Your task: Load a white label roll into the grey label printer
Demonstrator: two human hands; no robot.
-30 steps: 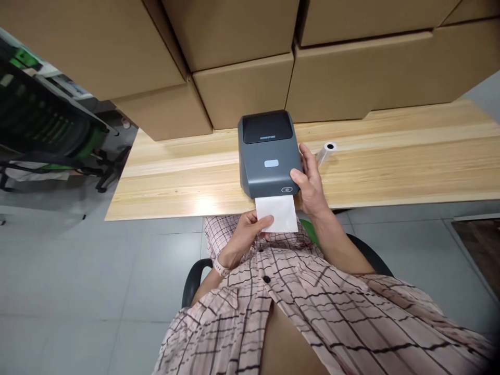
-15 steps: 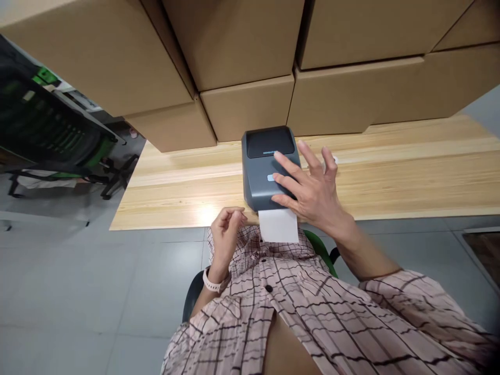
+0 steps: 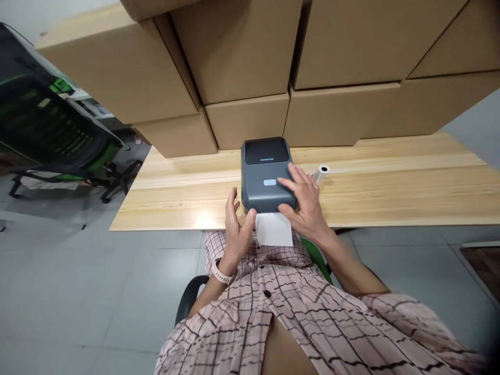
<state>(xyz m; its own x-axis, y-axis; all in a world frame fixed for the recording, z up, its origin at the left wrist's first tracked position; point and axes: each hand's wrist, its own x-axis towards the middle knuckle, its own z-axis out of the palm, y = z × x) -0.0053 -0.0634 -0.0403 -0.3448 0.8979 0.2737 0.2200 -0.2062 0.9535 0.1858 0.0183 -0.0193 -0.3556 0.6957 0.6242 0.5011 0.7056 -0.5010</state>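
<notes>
A dark grey label printer [image 3: 261, 172] with a black glossy lid window and a pale button stands at the front edge of the wooden table. From its front slot a blank white label sheet [image 3: 274, 230] hangs over the edge. My left hand [image 3: 239, 224] is at the printer's front left corner, fingers apart, holding nothing. Over the right side of the printer lies my right hand [image 3: 307, 200], its fingers spread and the forefinger close to the button. Whether those fingertips touch the casing I cannot tell. Just beyond that hand stands a small white paper roll [image 3: 322, 173].
Stacked cardboard boxes [image 3: 250, 122] line the back of the wooden table [image 3: 179, 192]. A black and green office chair [image 3: 58, 125] stands on the tiled floor at the left. Beneath me is a chair with a green seat [image 3: 314, 255].
My left hand has opened and risen toward the printer's left corner. My right hand has drawn back from the button to the right side, baring the button and the white roll.
</notes>
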